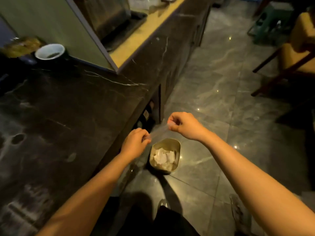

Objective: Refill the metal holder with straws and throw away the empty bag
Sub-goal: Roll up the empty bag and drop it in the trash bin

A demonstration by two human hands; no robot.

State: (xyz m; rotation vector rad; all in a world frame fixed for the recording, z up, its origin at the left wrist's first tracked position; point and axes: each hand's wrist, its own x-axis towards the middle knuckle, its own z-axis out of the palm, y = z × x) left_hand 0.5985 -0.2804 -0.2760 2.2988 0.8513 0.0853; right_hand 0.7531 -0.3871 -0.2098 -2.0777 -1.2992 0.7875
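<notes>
Clear bag stretched over the floor bin beside the dark counter.

The tiled floor (213,103) lies open to the right; the marble counter (64,120) edge runs close on the left. Both arms reach forward: left hand (135,142) and right hand (183,125) each pinch an end of the empty bag (158,132), held above the bin (165,155) holding crumpled paper. A white cup (50,51) sits far back.

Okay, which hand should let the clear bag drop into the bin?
Probably the left. The left hand pinches the clear plastic bag right beside the trash bin's rim, while the right hand holds the other end farther beyond the opening. Releasing right first likely swings it in.
</notes>
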